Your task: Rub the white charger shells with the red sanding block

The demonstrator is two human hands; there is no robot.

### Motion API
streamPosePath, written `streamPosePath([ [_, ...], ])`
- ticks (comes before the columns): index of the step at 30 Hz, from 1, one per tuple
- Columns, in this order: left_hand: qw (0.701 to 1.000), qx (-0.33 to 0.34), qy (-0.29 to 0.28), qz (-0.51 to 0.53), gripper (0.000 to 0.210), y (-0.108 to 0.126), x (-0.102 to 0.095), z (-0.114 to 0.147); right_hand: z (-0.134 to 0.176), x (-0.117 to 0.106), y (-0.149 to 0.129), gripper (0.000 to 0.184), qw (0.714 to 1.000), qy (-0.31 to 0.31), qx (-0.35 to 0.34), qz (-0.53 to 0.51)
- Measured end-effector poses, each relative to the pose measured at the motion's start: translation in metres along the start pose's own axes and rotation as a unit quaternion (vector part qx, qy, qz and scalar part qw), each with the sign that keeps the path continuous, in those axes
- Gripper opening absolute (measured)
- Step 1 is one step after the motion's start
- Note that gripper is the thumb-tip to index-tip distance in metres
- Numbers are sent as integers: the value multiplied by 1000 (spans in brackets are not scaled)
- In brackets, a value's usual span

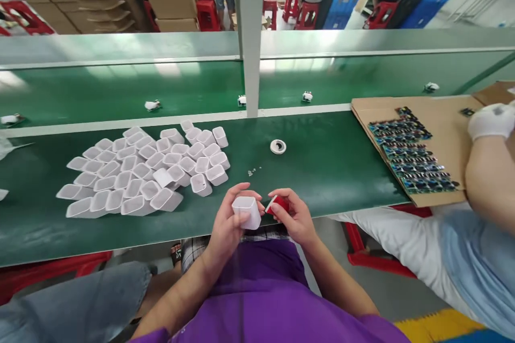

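Just above the table's front edge, my left hand (230, 220) is closed around a white plastic housing (248, 211), a small rounded box. Close beside it, my right hand (295, 215) pinches a small red block (277, 206) with a pale edge; its exact kind I cannot make out. The two pieces are near each other, with a slight gap between them. Many similar white housings (132, 171) lie in a cluster on the green table (322, 171) to the left. Beyond my hands are a white ring-shaped roll (278, 146) and a few tiny pale bits (252, 172).
On the right, circuit boards (414, 155) lie in rows on a cardboard sheet (454, 118), beside a co-worker's gloved hand (491, 120). A green conveyor belt (193, 88) carrying small white parts runs behind the table. A white post (251, 37) rises in the middle. Another person's leg (80, 300) is at left.
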State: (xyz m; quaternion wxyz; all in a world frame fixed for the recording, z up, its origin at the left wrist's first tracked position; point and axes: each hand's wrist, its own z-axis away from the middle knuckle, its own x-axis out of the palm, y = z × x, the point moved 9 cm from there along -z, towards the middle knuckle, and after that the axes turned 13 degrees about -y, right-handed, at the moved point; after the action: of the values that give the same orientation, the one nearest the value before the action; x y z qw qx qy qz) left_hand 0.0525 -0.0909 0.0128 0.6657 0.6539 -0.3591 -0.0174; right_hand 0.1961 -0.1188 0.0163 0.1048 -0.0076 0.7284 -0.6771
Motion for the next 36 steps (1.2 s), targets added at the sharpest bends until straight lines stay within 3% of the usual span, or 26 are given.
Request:
streamPosePath([
  [5, 978, 26, -50, -199, 59, -8, 10, -14, 14, -17, 9, 30, 999, 27, 22, -8],
  [10, 961, 35, -76, -264, 60, -3, 9, -15, 8, -13, 6, 30, 1000, 0, 21, 2],
  [19, 908, -1, -147, -391, 57, 5, 9, -7, 1, -11, -5, 22, 999, 12, -1, 48],
  [24, 867, 10, -93, -489, 62, 10, 5, -3, 0, -12, -3, 21, 998, 28, 5, 63],
  [30, 847, 53, -41, -527, 67, 15, 1, 2, 0, -11, -3, 23, 998, 34, 11, 56],
  [33, 850, 42, -17, -525, 61, 14, -3, 2, 1, -11, -2, 24, 997, 36, 23, 59],
  [36, 874, 18, -18, -485, 56, 11, -8, 2, 2, -11, -1, 25, 997, 38, 29, 64],
])
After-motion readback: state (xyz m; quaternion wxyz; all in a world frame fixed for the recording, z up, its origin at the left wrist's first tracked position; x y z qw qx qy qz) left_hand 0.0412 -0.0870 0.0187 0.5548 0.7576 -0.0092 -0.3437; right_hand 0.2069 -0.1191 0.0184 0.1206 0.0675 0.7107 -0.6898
